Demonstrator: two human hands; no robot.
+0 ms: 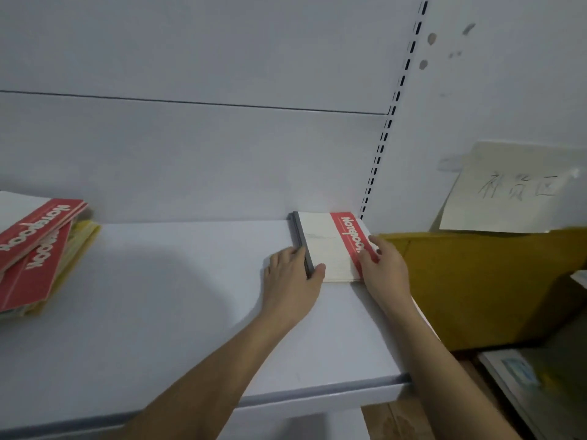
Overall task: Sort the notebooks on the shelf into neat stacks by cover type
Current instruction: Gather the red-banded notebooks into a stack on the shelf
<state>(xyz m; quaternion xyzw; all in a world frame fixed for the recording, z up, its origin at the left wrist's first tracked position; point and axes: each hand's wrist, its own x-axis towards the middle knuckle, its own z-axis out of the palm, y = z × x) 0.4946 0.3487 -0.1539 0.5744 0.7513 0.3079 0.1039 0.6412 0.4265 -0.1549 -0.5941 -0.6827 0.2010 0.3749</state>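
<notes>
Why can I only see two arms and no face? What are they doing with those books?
The camera sits on the person's head, looking down, so you see only their arms. The left hand presses against the dark side of a stack of notebooks on a white shelf, thumb on top. The right hand lies flat on its red stripe. They are squaring the stack. Far left lies a messier pile of red notebooks. On the right are a yellow box and a paper sign.
</notes>
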